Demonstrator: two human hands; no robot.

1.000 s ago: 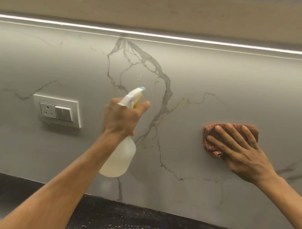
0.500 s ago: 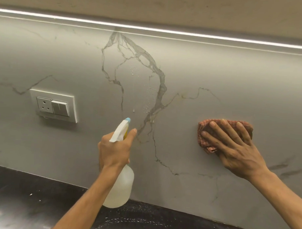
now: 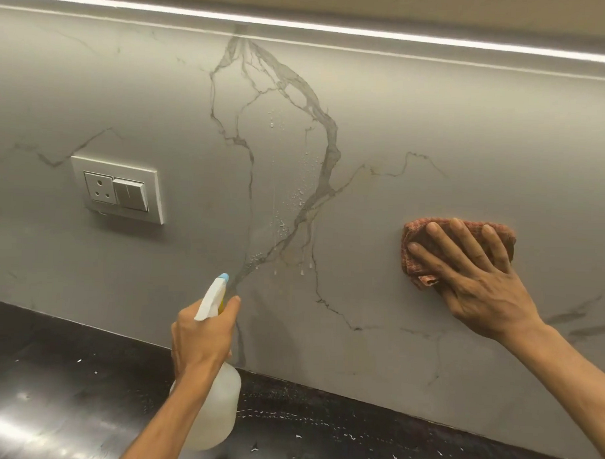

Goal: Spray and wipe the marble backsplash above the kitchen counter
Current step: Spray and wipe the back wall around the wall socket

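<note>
Backsplash (image 3: 435, 131): grey veined marble; we note droplets (image 3: 302, 181) mid-wall.
Spray bottle (image 3: 219, 408): over the counter's (image 3: 66, 375) back edge; long axis near upright, nozzle (image 3: 224, 278) toward the marble.
Left hand (image 3: 201, 335): grips the bottle's neck.
Right hand (image 3: 481, 283): fingers flat, pressing the cloth (image 3: 416, 264) against the marble.
Room: socket plate (image 3: 117, 188) left; light strip (image 3: 301, 23) overhead.

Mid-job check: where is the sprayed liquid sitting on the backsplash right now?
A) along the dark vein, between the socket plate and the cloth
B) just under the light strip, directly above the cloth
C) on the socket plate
A: droplets bead and run beside the vein, right of the socket plate and left of the cloth under the right hand, above the spray bottle in the left hand.
</note>
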